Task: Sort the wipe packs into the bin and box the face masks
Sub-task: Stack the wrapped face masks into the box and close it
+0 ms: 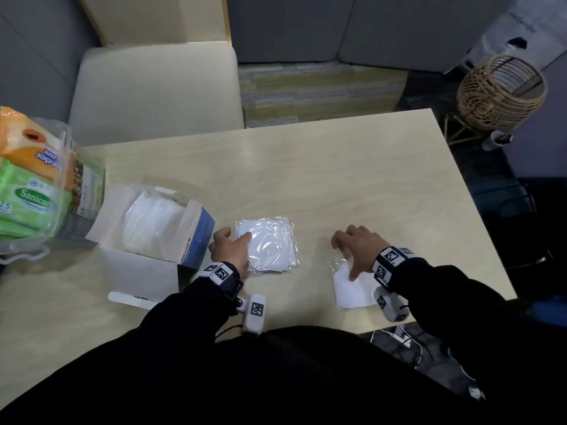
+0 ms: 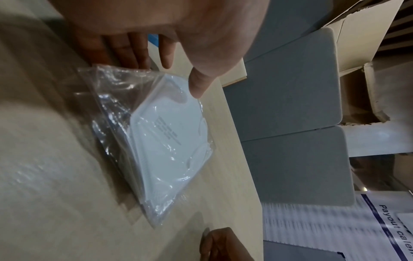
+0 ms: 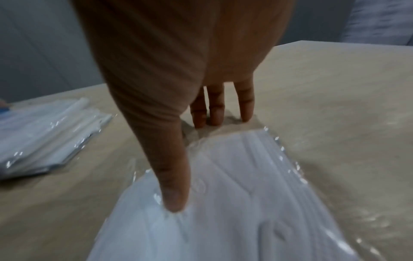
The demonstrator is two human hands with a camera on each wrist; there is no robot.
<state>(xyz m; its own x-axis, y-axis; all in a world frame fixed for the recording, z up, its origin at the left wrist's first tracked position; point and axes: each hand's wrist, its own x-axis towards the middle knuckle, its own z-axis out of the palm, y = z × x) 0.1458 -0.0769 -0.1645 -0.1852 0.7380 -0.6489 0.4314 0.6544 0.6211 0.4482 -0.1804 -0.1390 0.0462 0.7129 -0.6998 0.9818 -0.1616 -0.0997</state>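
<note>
A stack of white face masks in clear wrappers (image 1: 270, 246) (image 2: 170, 141) (image 3: 44, 134) lies mid-table. My left hand (image 1: 236, 236) (image 2: 170, 77) rests at its left edge, thumb on the top wrapper and fingers straight along the side. One wrapped mask (image 1: 352, 291) (image 3: 245, 194) lies near the front edge. My right hand (image 1: 346, 259) (image 3: 196, 164) presses its thumb on that mask, with the fingers straight on the table beyond it. The open mask box (image 1: 138, 268) stands left of the stack with masks inside. The clear bin (image 1: 89, 191) at far left holds green (image 1: 30, 204) and orange wipe packs (image 1: 33, 148).
The pale wooden table (image 1: 337, 179) ends just right of my right hand. A cream chair (image 1: 153, 87) stands behind the table. A wicker basket (image 1: 500, 93) sits on the floor at the back right, and cables (image 1: 399, 338) lie under the front edge.
</note>
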